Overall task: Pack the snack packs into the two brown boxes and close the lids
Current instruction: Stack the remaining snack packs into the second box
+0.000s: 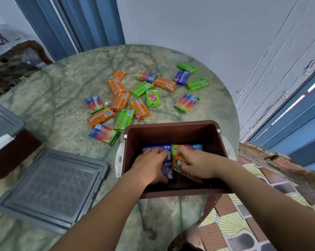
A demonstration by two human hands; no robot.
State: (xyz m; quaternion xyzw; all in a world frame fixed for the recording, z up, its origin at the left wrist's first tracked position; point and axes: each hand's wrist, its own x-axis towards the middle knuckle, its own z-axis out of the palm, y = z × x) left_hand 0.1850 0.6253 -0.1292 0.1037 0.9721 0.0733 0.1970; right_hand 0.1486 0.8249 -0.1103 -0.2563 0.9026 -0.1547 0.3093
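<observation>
An open brown box (173, 131) with white side latches stands near the table's front edge. Both my hands are inside it. My left hand (149, 165) holds a blue snack pack (168, 172) against the box floor. My right hand (196, 163) pinches an orange snack pack (178, 164) beside it. A blue pack (157, 148) and a rainbow pack (187, 147) lie flat behind my hands. Several orange, green, blue and rainbow packs (142, 93) lie scattered on the table beyond the box. A second brown box (13, 153) with a grey lid on it sits at the left edge.
A loose grey lid (53, 189) lies flat on the round marble-patterned table (62, 98), left of the open box. A dark wooden chair (17, 62) stands at the far left. A white wall and blue door frames close the back and right. Patterned floor tiles (243, 223) show lower right.
</observation>
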